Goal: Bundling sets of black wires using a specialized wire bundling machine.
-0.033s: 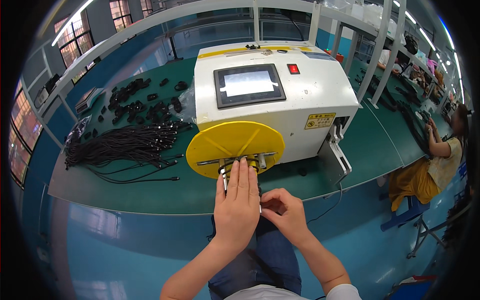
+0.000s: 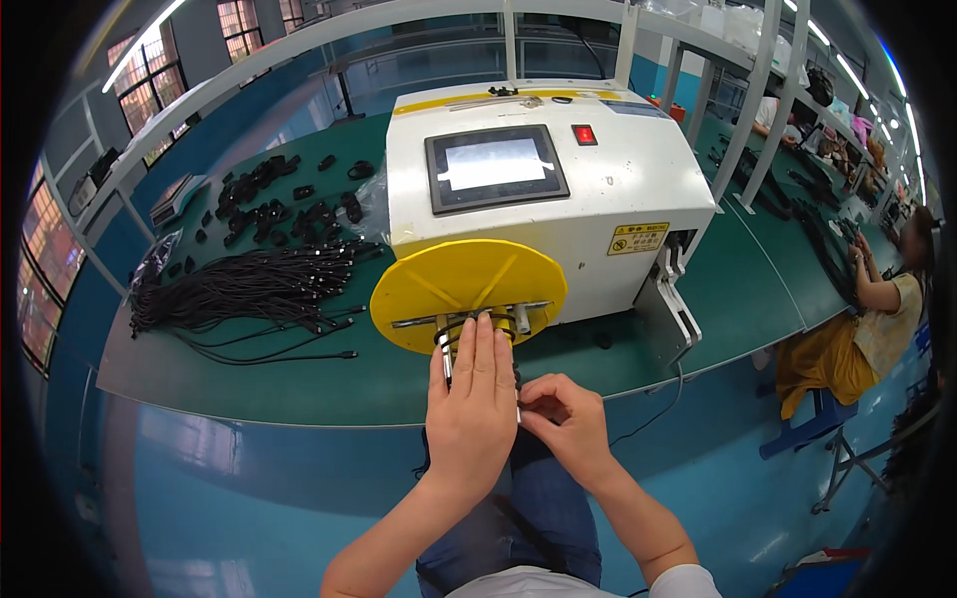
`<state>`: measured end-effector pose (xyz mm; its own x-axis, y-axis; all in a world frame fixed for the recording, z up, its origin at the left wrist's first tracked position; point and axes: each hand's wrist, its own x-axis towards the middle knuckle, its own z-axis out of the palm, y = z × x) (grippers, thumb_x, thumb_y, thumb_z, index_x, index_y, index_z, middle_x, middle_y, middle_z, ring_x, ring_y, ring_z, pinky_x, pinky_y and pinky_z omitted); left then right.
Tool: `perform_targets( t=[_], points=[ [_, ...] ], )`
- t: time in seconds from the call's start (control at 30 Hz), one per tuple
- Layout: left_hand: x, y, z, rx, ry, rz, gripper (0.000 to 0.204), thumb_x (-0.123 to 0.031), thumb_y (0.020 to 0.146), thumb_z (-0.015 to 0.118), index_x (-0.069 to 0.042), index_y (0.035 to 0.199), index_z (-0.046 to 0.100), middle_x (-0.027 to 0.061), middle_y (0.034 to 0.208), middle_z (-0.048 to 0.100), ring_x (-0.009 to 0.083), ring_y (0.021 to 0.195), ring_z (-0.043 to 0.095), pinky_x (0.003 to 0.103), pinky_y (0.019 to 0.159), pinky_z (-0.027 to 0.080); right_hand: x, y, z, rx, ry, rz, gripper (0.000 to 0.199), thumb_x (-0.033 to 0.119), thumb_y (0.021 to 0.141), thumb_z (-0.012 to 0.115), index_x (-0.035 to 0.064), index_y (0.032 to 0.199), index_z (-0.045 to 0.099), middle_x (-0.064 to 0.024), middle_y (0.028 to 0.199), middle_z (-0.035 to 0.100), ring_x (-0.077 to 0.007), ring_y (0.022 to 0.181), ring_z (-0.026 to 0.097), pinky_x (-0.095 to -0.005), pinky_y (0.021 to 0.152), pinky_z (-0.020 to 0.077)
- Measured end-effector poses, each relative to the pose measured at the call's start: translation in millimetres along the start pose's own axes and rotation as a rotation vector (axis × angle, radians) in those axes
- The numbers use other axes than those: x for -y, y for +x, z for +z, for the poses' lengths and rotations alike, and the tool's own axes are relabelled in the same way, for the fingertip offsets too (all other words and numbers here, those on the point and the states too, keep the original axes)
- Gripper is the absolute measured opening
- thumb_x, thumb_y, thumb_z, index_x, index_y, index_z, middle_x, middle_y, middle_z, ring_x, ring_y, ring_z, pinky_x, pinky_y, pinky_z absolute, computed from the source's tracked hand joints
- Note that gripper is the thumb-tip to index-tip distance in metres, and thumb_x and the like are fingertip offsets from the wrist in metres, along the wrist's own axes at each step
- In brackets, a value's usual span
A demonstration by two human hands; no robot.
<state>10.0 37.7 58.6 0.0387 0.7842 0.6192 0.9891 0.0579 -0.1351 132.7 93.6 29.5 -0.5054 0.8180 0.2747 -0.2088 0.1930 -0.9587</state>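
At the far left of the green bench (image 2: pixel 299 384) lies a loose heap of black cables (image 2: pixel 239 289), with small coiled bundles (image 2: pixel 274 199) scattered behind it (all well apart from the hands). Moving in, the left hand (image 2: pixel 474 409) lies flat with its fingers straight and together, pressed over the black cable coil (image 2: pixel 469 327) wound on the metal pins (image 2: pixel 520 317) at the front of the yellow disc (image 2: pixel 469 284). So the coil sits under those fingertips, at the lower edge of the disc, just in front of the white winding machine (image 2: pixel 558 189) with its screen (image 2: pixel 495 164). Beside it, the right hand (image 2: pixel 563 419) is pinched shut on something thin near the left hand's edge, probably the cable's end; what exactly it grips I cannot tell. To do this well, I judge the flat hand should keep even pressure so the turns stay stacked, while the pinching fingers keep the end taut and close to the pins. Far right, another person (image 2: pixel 882 299) sits at the next bench.
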Motion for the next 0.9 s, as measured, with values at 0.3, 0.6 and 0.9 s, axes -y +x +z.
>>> perform_targets(
  t=[0.3,0.6,0.9],
  points=[
    [13.1,-18.9,-32.4,0.003,-0.300,-0.159,0.056,-0.005,0.074,0.065,0.008,0.125,0.047,0.0222,0.131,0.047,0.0345,0.126,0.042,0.047,0.101,0.036,3.6,1.6,-0.2,0.019,-0.159,-0.166,0.014,-0.016,0.072,0.061,-0.0046,0.079,0.058,-0.0128,0.085,0.064,-0.0171,0.077,0.064,-0.0253,0.068,0.0528],
    [27.2,-53.9,-22.1,-0.072,-1.009,-0.570,0.037,0.001,0.081,0.064,0.005,0.116,0.052,0.0155,0.116,0.054,0.0224,0.101,0.060,0.032,0.081,0.053,-1.9,2.7,-4.9,0.047,-0.005,-0.053,0.013,-0.016,0.076,0.057,-0.0058,0.084,0.056,-0.0148,0.086,0.063,-0.0244,0.076,0.067,-0.0333,0.073,0.0572],
    [39.9,-43.2,3.1,-0.175,-1.359,-0.715,0.015,0.008,0.084,0.057,0.003,0.098,0.059,0.0072,0.094,0.059,0.0137,0.086,0.062,0.025,0.071,0.054,1.3,5.3,-9.7,0.089,0.160,0.093,0.013,-0.015,0.079,0.055,-0.0058,0.088,0.055,-0.0137,0.091,0.058,-0.0240,0.081,0.065,-0.0358,0.077,0.0574]
  ],
)
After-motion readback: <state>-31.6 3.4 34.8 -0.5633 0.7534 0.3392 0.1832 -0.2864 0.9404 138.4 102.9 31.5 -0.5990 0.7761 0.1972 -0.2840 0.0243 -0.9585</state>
